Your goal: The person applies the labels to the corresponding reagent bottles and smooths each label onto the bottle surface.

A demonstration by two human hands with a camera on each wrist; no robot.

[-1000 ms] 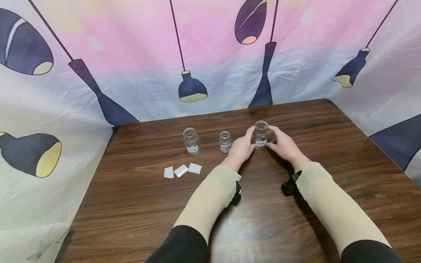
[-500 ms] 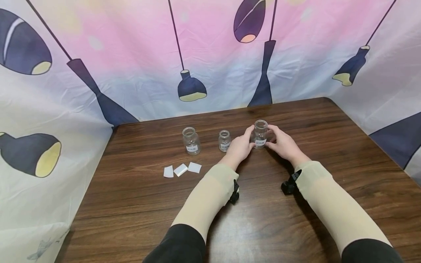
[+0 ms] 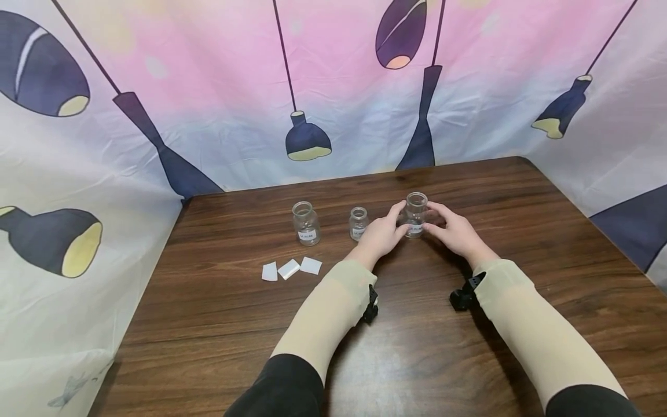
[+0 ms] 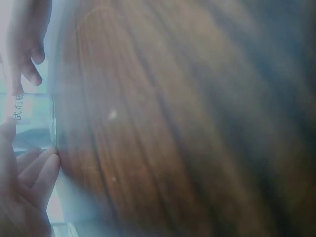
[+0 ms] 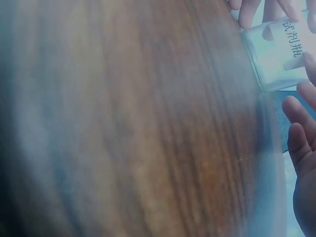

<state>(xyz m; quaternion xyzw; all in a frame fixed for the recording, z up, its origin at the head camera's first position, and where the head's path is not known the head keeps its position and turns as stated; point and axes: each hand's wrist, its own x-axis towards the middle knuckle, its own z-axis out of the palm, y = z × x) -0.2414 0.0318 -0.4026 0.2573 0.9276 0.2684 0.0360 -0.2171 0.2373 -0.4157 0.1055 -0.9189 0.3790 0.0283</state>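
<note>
In the head view, three clear glass reagent bottles stand in a row, each with a white label. My left hand (image 3: pixel 380 234) and right hand (image 3: pixel 457 231) hold the right-hand reagent bottle (image 3: pixel 416 213) from both sides, thumbs at the ends of its label (image 5: pixel 294 44). The left wrist view shows left fingers (image 4: pixel 44 173) curled against the glass near its base. Lower fingers (image 5: pixel 296 111) of the right hand stand off the bottle in the right wrist view. Left of my hands are a small reagent bottle (image 3: pixel 358 223), partly behind the left hand, and a larger reagent bottle (image 3: pixel 305 223).
Three small white paper pieces (image 3: pixel 289 269) lie in front of the larger left bottle on the wooden table (image 3: pixel 219 324). A patterned cloth (image 3: pixel 234 87) hangs behind the table and along its sides. Black wrist cameras (image 3: pixel 461 299) sit under both forearms.
Both thumbs have shifted inward onto the label's ends, covering more of it. The bottles and paper pieces keep their places; the head view has shifted slightly.
</note>
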